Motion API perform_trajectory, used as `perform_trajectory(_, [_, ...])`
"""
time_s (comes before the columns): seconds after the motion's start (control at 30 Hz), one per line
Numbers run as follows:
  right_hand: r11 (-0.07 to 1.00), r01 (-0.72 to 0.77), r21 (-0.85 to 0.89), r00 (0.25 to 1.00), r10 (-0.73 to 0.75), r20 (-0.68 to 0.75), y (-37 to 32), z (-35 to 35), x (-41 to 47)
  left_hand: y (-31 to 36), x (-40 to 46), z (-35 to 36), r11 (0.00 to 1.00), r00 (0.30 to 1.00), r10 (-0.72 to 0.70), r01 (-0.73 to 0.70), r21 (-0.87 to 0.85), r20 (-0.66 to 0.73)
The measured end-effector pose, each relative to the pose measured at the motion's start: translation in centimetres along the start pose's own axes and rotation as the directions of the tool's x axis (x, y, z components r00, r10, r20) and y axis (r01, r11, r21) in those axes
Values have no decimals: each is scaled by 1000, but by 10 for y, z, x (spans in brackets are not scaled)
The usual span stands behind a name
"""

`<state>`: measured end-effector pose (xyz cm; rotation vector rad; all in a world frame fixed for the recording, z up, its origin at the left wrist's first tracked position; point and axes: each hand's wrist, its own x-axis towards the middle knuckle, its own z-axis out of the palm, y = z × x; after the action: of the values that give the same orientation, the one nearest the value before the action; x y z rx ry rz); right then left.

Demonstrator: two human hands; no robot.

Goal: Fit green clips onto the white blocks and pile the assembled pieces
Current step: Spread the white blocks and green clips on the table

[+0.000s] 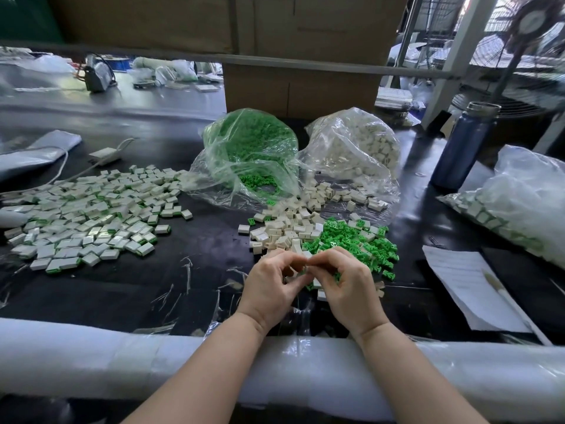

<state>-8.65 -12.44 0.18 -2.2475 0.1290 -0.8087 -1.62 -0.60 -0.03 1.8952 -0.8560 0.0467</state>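
Foam padding (91,356) wraps the bench edge right under your forearms; only one view, head cam, so all of this is from there.

Your left hand (270,289) and right hand (347,289) meet fingertip to fingertip, both curled in a pinch around a small piece that's mostly hidden. A bit of white shows between the thumbs and green peeks out below, so prob. a block and clip mid-fit, but can't tell for sure which hand has which.

To do this step well: square the clip to the block's open side before pressing, push w/ thumbs evenly, and check it sits flush. Don't force it at an angle; thin plastic prongs likely bend.

Loose white blocks (287,231) lie just beyond your hands: small, boxy, hollow on one side, matte. Green clips (354,240) sit beside them to the right, spiky, glossy, tangled. Done pile (88,218) is well apart on the left, flat white tiles w/ green edges.

Farther back, a clip bag (250,148) and block bag (354,145), both crinkly clear plastic. Tabletop (198,255) is dark, shiny.
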Motion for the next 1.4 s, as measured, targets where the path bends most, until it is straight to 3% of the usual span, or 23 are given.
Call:
perform_trajectory(0.17, [993, -54, -101, 998, 49, -42, 2, 0, 1, -1, 0, 1, 999, 998, -29, 29, -17, -47])
perform_trajectory(0.4, [912, -305, -275, 937, 237, -255, 15, -5, 2, -5, -1, 1, 991, 994, -109, 109, 72, -13])
perform_trajectory(0.8, [785, -333, -522, 939, 325, -110, 25, 1, 6, -5, 0, 2, 992, 993, -113, 110, 65, 45])
perform_trajectory(1.03, [803, -323, -501, 946, 264, -188, 24, 0, 6, -7, 0, 2, 992, 991, -124, 122, 41, 47])
perform_trajectory(1.4, [786, -332, -521, 943, 296, -154, 23, -1, 6, -7, 0, 2, 989, 988, -149, 149, 7, 39])
